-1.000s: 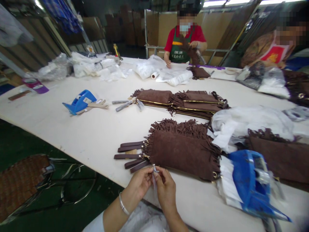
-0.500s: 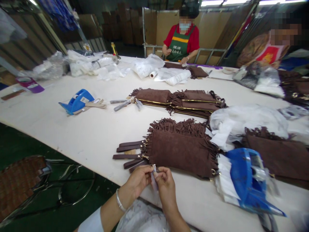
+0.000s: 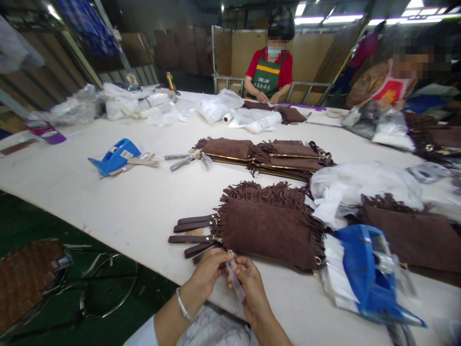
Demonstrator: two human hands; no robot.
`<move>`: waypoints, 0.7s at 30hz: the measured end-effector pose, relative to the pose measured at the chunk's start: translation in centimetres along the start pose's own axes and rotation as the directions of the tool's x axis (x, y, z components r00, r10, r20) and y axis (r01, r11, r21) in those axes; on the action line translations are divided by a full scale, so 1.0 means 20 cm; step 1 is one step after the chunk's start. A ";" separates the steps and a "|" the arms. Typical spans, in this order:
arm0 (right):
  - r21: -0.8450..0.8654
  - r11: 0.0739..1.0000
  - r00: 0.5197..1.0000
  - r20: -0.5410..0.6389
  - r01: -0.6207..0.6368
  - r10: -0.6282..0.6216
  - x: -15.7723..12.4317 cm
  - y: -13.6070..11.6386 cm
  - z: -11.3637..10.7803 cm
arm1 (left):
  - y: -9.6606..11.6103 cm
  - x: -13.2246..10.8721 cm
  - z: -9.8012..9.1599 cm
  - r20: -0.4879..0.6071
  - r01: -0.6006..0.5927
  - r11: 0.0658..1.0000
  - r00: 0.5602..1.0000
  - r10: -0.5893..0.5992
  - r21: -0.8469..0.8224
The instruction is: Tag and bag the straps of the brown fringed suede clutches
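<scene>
My left hand (image 3: 208,272) and my right hand (image 3: 252,285) meet at the near edge of the white table (image 3: 137,202). Both pinch a narrow strap wrapped in clear film (image 3: 236,283), which has a small metal clasp at its top end. Just beyond my fingers lies a stack of brown fringed suede pouches (image 3: 270,226), their wrist straps (image 3: 192,230) fanned out to the left. A silver bangle sits on my left wrist.
A blue tape dispenser (image 3: 365,274) lies at the right, another (image 3: 114,156) at the left. More brown pouches (image 3: 266,154) and plastic bags (image 3: 360,185) lie mid-table. Two people work at the far side. A woven stool (image 3: 30,271) stands lower left.
The wrapped strap has tilted down to the right between my hands and shows more of its length. The person in red has set the raised pouch down on the table.
</scene>
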State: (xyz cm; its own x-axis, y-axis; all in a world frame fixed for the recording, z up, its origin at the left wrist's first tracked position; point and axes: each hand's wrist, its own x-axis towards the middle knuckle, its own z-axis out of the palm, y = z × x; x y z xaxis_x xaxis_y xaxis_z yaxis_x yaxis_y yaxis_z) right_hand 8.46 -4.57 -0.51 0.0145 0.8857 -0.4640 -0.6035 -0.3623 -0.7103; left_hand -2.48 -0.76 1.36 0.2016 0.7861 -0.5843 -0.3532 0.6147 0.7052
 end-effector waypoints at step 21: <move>-0.873 0.411 0.820 -0.020 0.265 -0.571 0.10 -0.37 -0.27 | -0.05 0.08 0.00 0.213 0.178 0.982 0.964 -0.161 -0.064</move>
State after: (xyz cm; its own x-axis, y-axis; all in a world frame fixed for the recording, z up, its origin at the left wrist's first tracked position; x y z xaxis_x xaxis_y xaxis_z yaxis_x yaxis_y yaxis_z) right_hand 17.19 -1.63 0.86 0.3725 0.9279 0.0145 0.4517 -0.1676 -0.8763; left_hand -1.81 -0.04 -0.27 0.4455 0.6721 -0.5914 -0.3697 0.7397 0.5622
